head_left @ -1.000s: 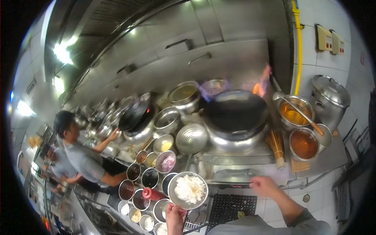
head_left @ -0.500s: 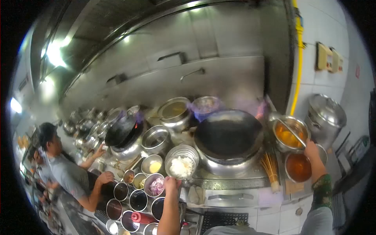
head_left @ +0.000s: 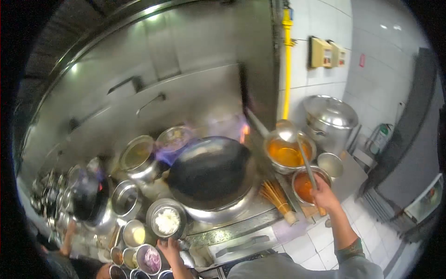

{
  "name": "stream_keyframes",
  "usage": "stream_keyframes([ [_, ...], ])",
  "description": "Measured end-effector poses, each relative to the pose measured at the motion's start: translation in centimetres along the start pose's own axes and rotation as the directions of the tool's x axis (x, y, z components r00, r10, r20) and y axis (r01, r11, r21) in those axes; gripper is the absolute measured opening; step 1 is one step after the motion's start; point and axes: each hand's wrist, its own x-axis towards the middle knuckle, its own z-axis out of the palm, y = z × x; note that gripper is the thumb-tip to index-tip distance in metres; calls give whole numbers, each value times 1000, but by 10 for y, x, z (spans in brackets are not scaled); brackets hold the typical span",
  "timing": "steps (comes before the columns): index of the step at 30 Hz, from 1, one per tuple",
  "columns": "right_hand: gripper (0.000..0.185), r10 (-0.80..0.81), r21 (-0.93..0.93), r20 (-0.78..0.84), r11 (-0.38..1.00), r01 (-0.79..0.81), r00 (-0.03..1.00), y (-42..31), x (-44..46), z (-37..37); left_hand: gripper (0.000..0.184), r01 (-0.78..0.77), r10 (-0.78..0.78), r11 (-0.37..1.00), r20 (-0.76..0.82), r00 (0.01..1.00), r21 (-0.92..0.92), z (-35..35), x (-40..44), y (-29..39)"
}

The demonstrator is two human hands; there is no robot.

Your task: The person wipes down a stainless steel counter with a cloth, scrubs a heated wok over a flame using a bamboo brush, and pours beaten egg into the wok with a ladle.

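Observation:
In the head view, my right hand (head_left: 325, 193) is closed around the long handle of a metal ladle (head_left: 305, 158). The ladle's bowl is raised over a metal pot of orange-yellow oil (head_left: 288, 154). Below that hand stands a second pot of redder liquid (head_left: 304, 188). At the lower left, my left hand (head_left: 170, 250) grips the near rim of a round metal bowl (head_left: 180, 218), which holds white chopped pieces (head_left: 167, 221). Between the hands, a large dark wok (head_left: 209, 174) rests on the stove.
A bamboo brush (head_left: 277, 200) lies right of the wok. Bluish flame and an orange flame (head_left: 245, 132) show behind it. A lidded steel pot (head_left: 331, 118) stands by the wall. Cups of ingredients, one with sliced purple onion (head_left: 152, 259), are at lower left. Another person's arm (head_left: 68, 237) reaches in at left.
The view has swung right, so everything appears shifted left. The ladle's bowl has come up out of the oil into sight. My left hand stays at the bowl's rim.

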Motion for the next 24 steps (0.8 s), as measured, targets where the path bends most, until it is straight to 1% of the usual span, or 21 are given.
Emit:
stream_keyframes([
  [1, 70, -34, -34, -55, 999, 32, 998, 4, 0, 2, 67, -7, 5, 999, 51, 999, 37, -1, -9, -6],
  [3, 69, 3, -19, -64, 1000, -4, 998, 6, 1, -1, 68, -31, 16, 994, 142, 990, 103, -4, -22, -18],
  [6, 67, 42, 8, -41, 999, -41, 998, 2, 3, -8, 62, -79, 3, 957, 263, 965, 278, 38, -64, -2],
  [7, 66, 64, 0, -20, 998, -64, 998, 1, 4, -10, 48, -196, 103, 939, 311, 945, 282, 48, -73, -4],
  [10, 64, 126, 6, 2, 992, -126, 992, 2, 9, -14, 42, -430, 243, 765, 403, 882, 480, 66, -91, 8],
  [11, 63, 147, 15, 3, 989, -147, 989, 3, 10, -14, 35, -393, 224, 787, 373, 900, 475, 68, -97, 12],
  [14, 63, 168, 71, 53, 983, -171, 984, -4, 13, -14, 33, -407, 242, 730, 349, 905, 549, 56, -88, -4],
  [15, 63, 173, 168, 83, 968, -185, 981, -5, 14, -15, 31, -408, 242, 732, 351, 905, 546, 53, -89, -4],
  [17, 62, 175, 353, 142, 911, -215, 974, -7, 15, -18, 29, -409, 242, 737, 354, 903, 538, 50, -90, -4],
  [18, 61, 186, 475, 175, 844, -248, 967, -6, 14, -20, 28, -425, 258, 735, 362, 896, 528, 48, -89, -6],
  [20, 60, 188, 678, 251, 666, -310, 950, -2, 12, -25, 28, -453, 293, 733, 365, 883, 507, 44, -85, -11],
  [23, 42, 73, 798, 360, 492, -348, 930, -20, -5, -28, 28, -402, 212, 730, 376, 902, 553, 49, -87, 2],
  [24, 42, 42, 807, 406, 451, -380, 913, -23, -6, -26, 30, -428, 228, 722, 397, 889, 543, 56, -92, 9],
])
